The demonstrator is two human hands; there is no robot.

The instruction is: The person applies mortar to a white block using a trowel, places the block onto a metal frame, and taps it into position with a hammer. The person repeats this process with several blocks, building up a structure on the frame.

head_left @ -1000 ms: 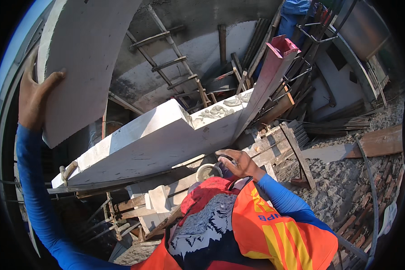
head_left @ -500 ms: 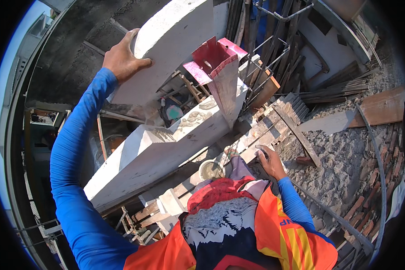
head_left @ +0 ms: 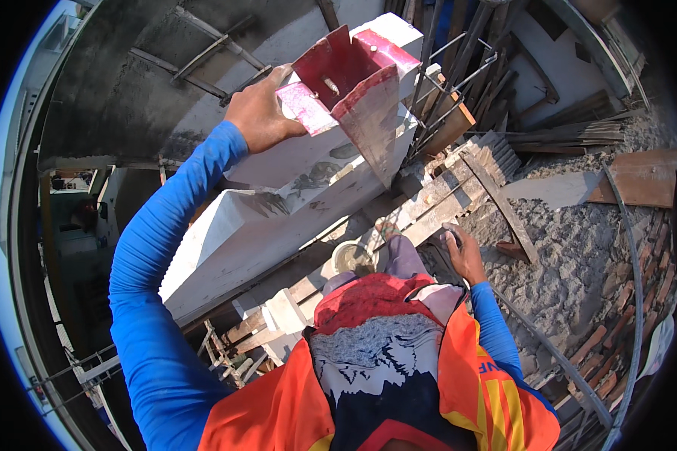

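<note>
My left hand (head_left: 263,113) is wrapped over a large white building block (head_left: 274,161), its thumb spread toward me. The block rests along the top of a low white block wall (head_left: 278,225) with grey mortar smears. An upright metal channel (head_left: 376,113), red-pink inside with flared flanges, stands before the block, close to my fingers, and hides part of it. The block's far end shows behind the channel. My right hand (head_left: 465,254) hangs beside a wooden plank, fingers loosely bent and apart, with nothing visible in them.
A bucket of grey mortar (head_left: 353,258) stands by my legs. Rough grey mortar rubble (head_left: 530,278) and stacked bricks (head_left: 602,361) lie to the right. Steel bars (head_left: 459,105) and timber rise behind. A curved wooden strip (head_left: 500,203) leans across planks.
The white block, earlier held up and tilted, has come down onto the wall behind the metal channel. My left hand has moved right and down with it. My right hand has shifted slightly.
</note>
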